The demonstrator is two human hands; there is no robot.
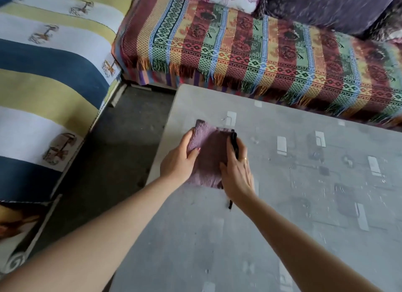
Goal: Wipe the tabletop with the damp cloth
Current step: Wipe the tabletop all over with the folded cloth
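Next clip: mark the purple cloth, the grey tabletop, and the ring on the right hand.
Folded purple terry cloth (208, 152), head view: its bare middle, between the two hands.
Grey tabletop (282, 204), head view: bare surface right of the right forearm.
Thin gold ring (245, 158), head view: the band on a right-hand finger.

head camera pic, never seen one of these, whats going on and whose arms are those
There is no machine here. The camera sits on a person's head and looks forward and down, so the two bare arms are the wearer's own. Both hands are on a folded purple cloth lying on a grey tabletop near its left edge. The left hand curls over the cloth's left side; the right hand holds its right side, where a dark trim shows. Beyond the table is a bench with a striped patterned throw, and another with a blue, yellow and white cover on the left.
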